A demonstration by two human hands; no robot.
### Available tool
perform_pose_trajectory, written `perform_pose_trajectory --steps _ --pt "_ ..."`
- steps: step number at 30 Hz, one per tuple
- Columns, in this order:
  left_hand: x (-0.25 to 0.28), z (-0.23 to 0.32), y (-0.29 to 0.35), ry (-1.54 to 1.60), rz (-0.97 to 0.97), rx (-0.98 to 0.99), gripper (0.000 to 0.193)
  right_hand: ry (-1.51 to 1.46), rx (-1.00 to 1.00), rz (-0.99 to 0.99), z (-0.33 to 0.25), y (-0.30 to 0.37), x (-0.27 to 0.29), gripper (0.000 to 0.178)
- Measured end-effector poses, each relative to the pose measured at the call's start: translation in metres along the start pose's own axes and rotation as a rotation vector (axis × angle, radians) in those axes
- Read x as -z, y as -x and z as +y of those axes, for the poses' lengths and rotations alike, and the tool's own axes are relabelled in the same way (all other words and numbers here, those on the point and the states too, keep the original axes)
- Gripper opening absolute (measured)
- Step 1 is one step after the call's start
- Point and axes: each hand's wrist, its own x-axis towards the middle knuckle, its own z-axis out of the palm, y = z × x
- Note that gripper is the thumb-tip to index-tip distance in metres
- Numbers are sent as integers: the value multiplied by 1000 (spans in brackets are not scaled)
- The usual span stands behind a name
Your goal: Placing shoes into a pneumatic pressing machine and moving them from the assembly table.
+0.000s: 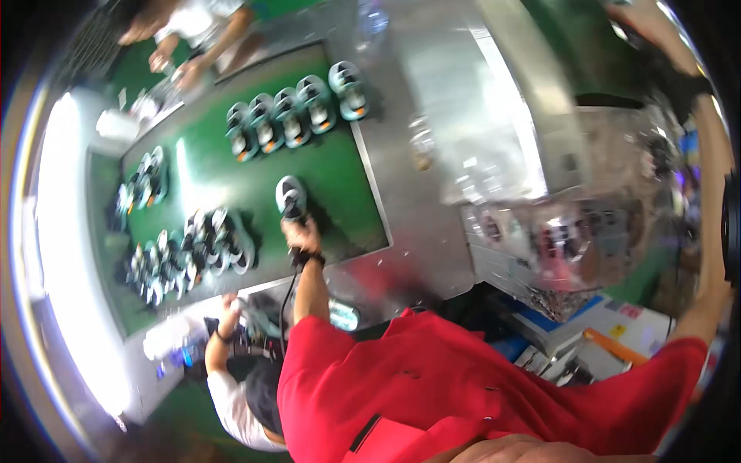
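My left hand [301,233] is closed round the heel end of a single white and dark sneaker [290,190]. That shoe is over the green mat [332,174], its toe pointing away from me. Up at the far right is my right hand [652,27], at the end of a stretched arm with a dark band on the wrist. Motion smears its fingers, so whether they grip anything is unclear. Beyond the held sneaker stands a row of several grey-teal sneakers [289,117]. More sneakers [220,241] are lined up on the mat to the left.
A metal bench edge [428,224] borders the mat. To its right is a pale metal machine [540,100], with clear plastic bags [563,243] beside it. A co-worker [201,35] handles something small at the far left; another person [247,393] works close on my left.
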Motion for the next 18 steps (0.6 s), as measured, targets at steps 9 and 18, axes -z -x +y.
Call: perform_pose_trajectory --steps 9,18 --pt "-5 12 -48 -185 -166 -431 72 128 -190 733 -8 153 73 63" --pt "260 369 229 1159 -1895 -479 71 -1192 193 691 -36 434 48 25"
